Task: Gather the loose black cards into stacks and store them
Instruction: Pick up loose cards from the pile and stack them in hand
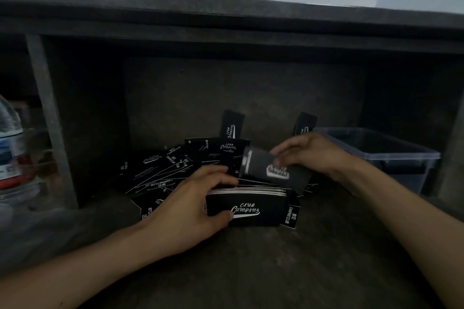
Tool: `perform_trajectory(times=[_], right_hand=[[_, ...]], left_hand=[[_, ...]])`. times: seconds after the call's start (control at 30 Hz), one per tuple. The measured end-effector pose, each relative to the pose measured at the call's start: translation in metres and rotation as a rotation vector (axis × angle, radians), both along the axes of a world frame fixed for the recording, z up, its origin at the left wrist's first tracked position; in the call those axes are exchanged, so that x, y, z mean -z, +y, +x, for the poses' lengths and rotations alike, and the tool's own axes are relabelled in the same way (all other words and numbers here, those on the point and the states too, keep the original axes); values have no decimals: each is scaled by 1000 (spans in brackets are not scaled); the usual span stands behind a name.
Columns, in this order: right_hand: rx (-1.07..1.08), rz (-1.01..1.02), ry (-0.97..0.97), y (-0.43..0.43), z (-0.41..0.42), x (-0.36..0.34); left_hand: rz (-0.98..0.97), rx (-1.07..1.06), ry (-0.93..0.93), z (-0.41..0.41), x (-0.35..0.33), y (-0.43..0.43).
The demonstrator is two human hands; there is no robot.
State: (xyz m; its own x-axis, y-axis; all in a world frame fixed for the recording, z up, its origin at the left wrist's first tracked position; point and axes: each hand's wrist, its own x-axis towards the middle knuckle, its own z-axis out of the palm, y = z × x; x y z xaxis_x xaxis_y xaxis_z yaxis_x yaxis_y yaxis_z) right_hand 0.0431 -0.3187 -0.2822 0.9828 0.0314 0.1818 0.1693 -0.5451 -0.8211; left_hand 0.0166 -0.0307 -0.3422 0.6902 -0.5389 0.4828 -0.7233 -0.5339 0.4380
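Left fingers [216,178] curled round the stack [256,208] at the middle of the shelf [276,271], apparently squaring it; right fingers [279,154] pinched a card [258,163], likely to add.

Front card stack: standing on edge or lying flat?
On edge: the card stack shows its printed Club Camping face to the camera, with the cards' white edges lined along its top.

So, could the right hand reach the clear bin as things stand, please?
Probably yes: the clear bin sits just right of the right hand, nothing between them, though its fingers hold a black card.
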Motion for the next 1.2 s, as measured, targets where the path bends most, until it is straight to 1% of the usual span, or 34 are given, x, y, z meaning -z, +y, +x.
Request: perform_trajectory(times=[0.07,0.1,0.17,0.2,0.23,0.27,0.3,0.33,0.37,0.4,0.43,0.5,0.6,0.67,0.77,0.8,0.83,0.87,0.93,0.97,1.03,1.07,1.1,1.13,1.17,1.2], right_hand=[[-183,-119,153,9,-8,1],[-255,-145,216,14,-11,2],[-314,-81,274,23,-13,4],[-275,-16,271,25,-11,6],[-203,34,219,26,-7,8],[-84,6,105,23,-2,12],[53,-147,-40,17,6,16],[159,-373,-148,10,11,20],[201,-561,-167,6,14,25],[200,-662,-113,4,16,29],[182,-676,-49,1,17,32],[144,-606,15,-1,20,32],[104,-383,46,-5,27,30],[131,-213,-21,-6,29,28],[112,141,-128,-3,20,16],[91,188,-143,-1,16,11],[58,169,-139,-1,12,6],[6,104,-108,0,8,3],[-161,-52,41,5,-2,0],[-255,-93,136,8,-5,0],[-392,-45,285,12,-10,2],[-415,5,309,13,-11,2],[-393,49,290,13,-7,4],[-324,71,214,11,-1,5],[-225,54,106,8,5,7],[-112,-15,-7,3,11,10]], left_hand=[[-28,-7,25,-1,-1,-1],[-44,-5,49,-2,-1,-1],[-46,6,56,-2,-2,-1],[-37,10,49,-2,-2,-1],[-33,17,44,-3,-3,-1],[-36,27,41,-4,-4,-2],[-41,38,35,-5,-4,-2],[-44,43,25,-6,-4,-2],[-45,42,16,-6,-4,-2],[-46,35,11,-6,-4,-2],[-51,27,11,-6,-3,-2],[-57,18,18,-5,-3,-2],[-50,19,4,-5,-3,-2],[-50,15,-1,-5,-3,-1],[-40,2,-3,-5,-2,-1],[-37,-3,-4,-4,-1,-1],[-38,-9,-2,-3,-1,-1],[-44,-12,6,-3,0,-1],[-58,-22,32,-1,1,-1],[-55,-32,44,-1,1,-1],[-40,-36,47,-1,0,-1],[-32,-27,40,-2,0,-1],[-30,-19,33,-3,-1,-2],[-38,-13,29,-4,-2,-2],[-50,-8,29,-5,-3,-2],[-60,-2,31,-6,-4,-2]])
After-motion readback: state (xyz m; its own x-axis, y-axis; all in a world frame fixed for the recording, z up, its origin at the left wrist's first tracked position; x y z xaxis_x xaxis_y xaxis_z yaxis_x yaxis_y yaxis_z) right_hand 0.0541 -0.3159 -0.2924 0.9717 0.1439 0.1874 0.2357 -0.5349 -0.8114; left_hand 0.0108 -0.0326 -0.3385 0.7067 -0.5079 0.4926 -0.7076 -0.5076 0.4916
